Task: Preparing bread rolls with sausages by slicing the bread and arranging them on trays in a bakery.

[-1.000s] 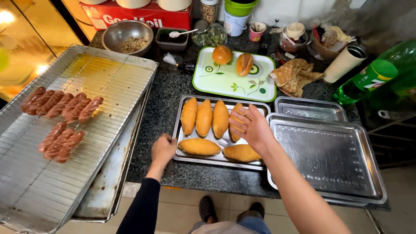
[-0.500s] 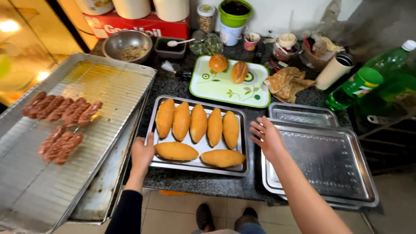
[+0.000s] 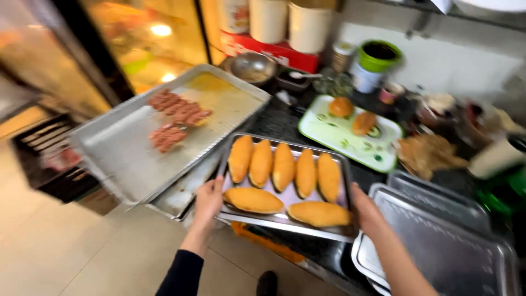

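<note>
**Both hands now grip the tray of bread rolls**

Head view: the left hand (image 3: 209, 198) clasps the near left corner of the metal baking tray (image 3: 285, 222), fingers curled over its rim. The right hand (image 3: 366, 211) holds the near right edge, fingers wrapped round the side. The tray carries seven golden bread rolls (image 3: 283, 166), five standing in a row at the back and two lying crosswise in front.

Half a second ago both hands were only at the tray's sides, the right one spread open beside it; now both are closed on the rim, and the tray's near edge juts out past the dark counter (image 3: 279, 123). It seems the tray is being lifted or drawn off the counter.

To the left lies a large ridged tray (image 3: 126, 159) with raw sausage patties (image 3: 178, 107). Behind sits a green-rimmed plate (image 3: 329, 134) with two buns, and to the right a stack of empty metal trays (image 3: 449, 252).
</note>
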